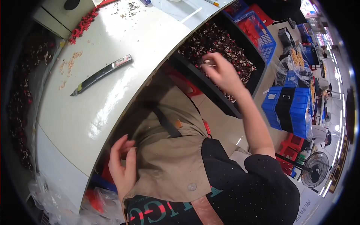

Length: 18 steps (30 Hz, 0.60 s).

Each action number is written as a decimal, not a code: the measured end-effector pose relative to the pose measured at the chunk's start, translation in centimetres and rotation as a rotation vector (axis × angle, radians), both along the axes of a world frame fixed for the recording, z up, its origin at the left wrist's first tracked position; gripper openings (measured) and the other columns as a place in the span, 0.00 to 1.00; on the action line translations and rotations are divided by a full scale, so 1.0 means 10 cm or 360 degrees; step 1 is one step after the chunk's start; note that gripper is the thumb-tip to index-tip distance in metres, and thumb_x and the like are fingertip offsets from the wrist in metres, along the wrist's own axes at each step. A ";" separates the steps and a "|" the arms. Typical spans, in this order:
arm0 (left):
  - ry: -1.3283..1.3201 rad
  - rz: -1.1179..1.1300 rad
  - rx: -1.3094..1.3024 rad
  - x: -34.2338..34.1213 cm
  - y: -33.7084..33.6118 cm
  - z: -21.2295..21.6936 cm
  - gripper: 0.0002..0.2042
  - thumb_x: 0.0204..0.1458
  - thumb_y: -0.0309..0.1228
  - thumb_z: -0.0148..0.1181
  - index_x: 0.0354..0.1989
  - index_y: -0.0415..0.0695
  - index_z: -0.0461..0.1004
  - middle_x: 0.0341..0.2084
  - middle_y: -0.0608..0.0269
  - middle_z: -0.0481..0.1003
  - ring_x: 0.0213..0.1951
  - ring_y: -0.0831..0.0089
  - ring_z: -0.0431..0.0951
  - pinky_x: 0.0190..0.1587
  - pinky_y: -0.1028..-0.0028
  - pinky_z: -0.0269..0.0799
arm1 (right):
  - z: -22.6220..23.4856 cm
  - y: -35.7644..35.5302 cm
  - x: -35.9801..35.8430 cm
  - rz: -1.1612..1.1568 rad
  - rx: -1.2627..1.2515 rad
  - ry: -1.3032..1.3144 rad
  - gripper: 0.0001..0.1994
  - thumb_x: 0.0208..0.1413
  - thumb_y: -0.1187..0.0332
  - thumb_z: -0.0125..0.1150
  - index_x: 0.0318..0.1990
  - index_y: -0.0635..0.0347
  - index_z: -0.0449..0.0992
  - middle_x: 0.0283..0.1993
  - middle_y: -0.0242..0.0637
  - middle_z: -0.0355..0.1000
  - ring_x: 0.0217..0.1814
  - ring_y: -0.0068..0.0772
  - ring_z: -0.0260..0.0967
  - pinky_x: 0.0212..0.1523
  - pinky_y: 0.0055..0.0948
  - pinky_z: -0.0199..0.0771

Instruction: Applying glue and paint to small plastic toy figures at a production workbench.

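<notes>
My right hand [223,73] reaches over a black bin [219,95] filled with small dark pieces [213,41], flecked red and white. Its fingers are bent toward the thumb. A tiny pale bit shows at the fingertips, too small to name. By the near edge of the white table, above my lap, my left hand [122,163] hangs with fingers loosely bent and apart from the thumb. Nothing shows in it. On the tabletop lies a craft knife [101,75] with a dark wrapped handle and a pale label.
Red scraps [82,26] and pale crumbs [68,67] lie on the white table [116,108]. Blue crates [275,112] and a fan [315,170] stand to the right. A plastic bag [52,202] hangs at lower left. More dark pieces [22,93] fill the far left.
</notes>
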<state>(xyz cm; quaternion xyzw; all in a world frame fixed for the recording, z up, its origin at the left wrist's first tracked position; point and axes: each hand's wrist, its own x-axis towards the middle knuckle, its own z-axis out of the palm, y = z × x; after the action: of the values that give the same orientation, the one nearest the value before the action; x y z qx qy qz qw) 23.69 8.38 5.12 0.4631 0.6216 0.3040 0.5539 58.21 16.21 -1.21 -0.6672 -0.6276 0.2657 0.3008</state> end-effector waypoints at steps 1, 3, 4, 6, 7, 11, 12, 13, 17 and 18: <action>-0.0004 -0.0040 0.0027 0.04 0.02 -0.01 0.16 0.52 0.22 0.52 0.50 0.38 0.67 0.38 0.59 0.73 0.39 0.76 0.71 0.45 0.78 0.65 | -0.09 -0.06 0.38 -0.0089 -0.0072 -0.0361 0.12 0.52 0.69 0.54 0.43 0.62 0.67 0.35 0.42 0.69 0.36 0.35 0.70 0.39 0.29 0.70; 0.0033 -0.0078 0.0077 -0.02 0.09 0.04 0.15 0.51 0.22 0.53 0.49 0.37 0.67 0.38 0.59 0.74 0.38 0.77 0.71 0.45 0.78 0.66 | -0.22 -0.15 0.84 -0.0068 -0.0543 -0.0941 0.11 0.50 0.66 0.53 0.38 0.62 0.66 0.38 0.51 0.69 0.41 0.50 0.68 0.40 0.40 0.69; 0.0025 -0.0065 0.0064 -0.13 0.14 0.09 0.15 0.51 0.22 0.54 0.49 0.37 0.68 0.37 0.58 0.74 0.37 0.76 0.72 0.44 0.78 0.66 | -0.27 -0.18 0.87 -0.0089 -0.0828 -0.1091 0.12 0.49 0.66 0.55 0.38 0.62 0.65 0.37 0.51 0.70 0.43 0.52 0.68 0.41 0.43 0.68; 0.0122 -0.0077 0.0085 -0.51 0.21 0.26 0.15 0.51 0.22 0.54 0.49 0.37 0.68 0.37 0.58 0.74 0.37 0.76 0.72 0.44 0.78 0.67 | -0.20 -0.18 0.54 -0.0036 -0.0994 -0.0989 0.14 0.48 0.65 0.57 0.41 0.60 0.66 0.37 0.50 0.71 0.43 0.52 0.69 0.42 0.42 0.67; 0.0186 -0.0073 0.0080 -0.66 0.19 0.34 0.15 0.51 0.22 0.55 0.49 0.37 0.68 0.37 0.58 0.74 0.37 0.75 0.72 0.44 0.77 0.67 | -0.08 -0.11 0.36 -0.0064 -0.0905 -0.0914 0.15 0.49 0.64 0.58 0.42 0.61 0.66 0.37 0.50 0.71 0.43 0.51 0.69 0.42 0.42 0.67; 0.0057 -0.0380 0.0056 -1.42 0.38 0.99 0.15 0.50 0.21 0.54 0.48 0.37 0.69 0.38 0.60 0.74 0.39 0.77 0.73 0.45 0.77 0.67 | 1.01 0.33 -0.51 0.0234 -0.0752 -0.0346 0.09 0.52 0.66 0.57 0.33 0.64 0.70 0.26 0.37 0.69 0.30 0.27 0.67 0.33 0.27 0.67; 0.0008 -0.0447 0.0035 -1.69 0.47 1.26 0.15 0.50 0.21 0.55 0.48 0.37 0.69 0.38 0.60 0.75 0.39 0.76 0.73 0.45 0.76 0.68 | 1.38 0.43 -0.97 0.0283 -0.0791 -0.0102 0.08 0.52 0.68 0.56 0.34 0.64 0.71 0.27 0.38 0.70 0.30 0.28 0.68 0.33 0.27 0.68; -0.0038 -0.0514 0.0013 -1.94 0.56 1.57 0.15 0.50 0.21 0.55 0.48 0.37 0.69 0.37 0.60 0.75 0.39 0.76 0.73 0.45 0.76 0.68 | 1.74 0.52 -1.46 0.0341 -0.0840 0.0141 0.08 0.52 0.69 0.56 0.35 0.65 0.72 0.27 0.39 0.72 0.30 0.29 0.69 0.34 0.27 0.69; 0.0009 -0.0456 0.0238 -2.65 0.71 2.54 0.15 0.49 0.23 0.57 0.47 0.38 0.70 0.36 0.61 0.75 0.39 0.77 0.74 0.44 0.75 0.69 | 2.92 0.57 -2.86 0.0760 -0.0249 0.0225 0.05 0.46 0.77 0.57 0.32 0.66 0.74 0.28 0.38 0.72 0.31 0.30 0.70 0.35 0.25 0.68; 0.0288 -0.0491 0.0488 -2.77 0.79 2.69 0.14 0.52 0.27 0.56 0.48 0.40 0.70 0.37 0.60 0.74 0.39 0.73 0.74 0.44 0.75 0.69 | 3.05 0.60 -3.04 0.0925 -0.0027 0.0190 0.05 0.43 0.78 0.59 0.31 0.65 0.75 0.29 0.39 0.73 0.32 0.35 0.71 0.35 0.27 0.68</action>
<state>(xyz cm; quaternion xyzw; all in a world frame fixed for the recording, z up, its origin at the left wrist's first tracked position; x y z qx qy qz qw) -3.97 16.25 32.05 0.6568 0.5371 0.2639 0.4589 27.83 22.23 29.25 -0.4451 -0.7713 0.3847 0.2430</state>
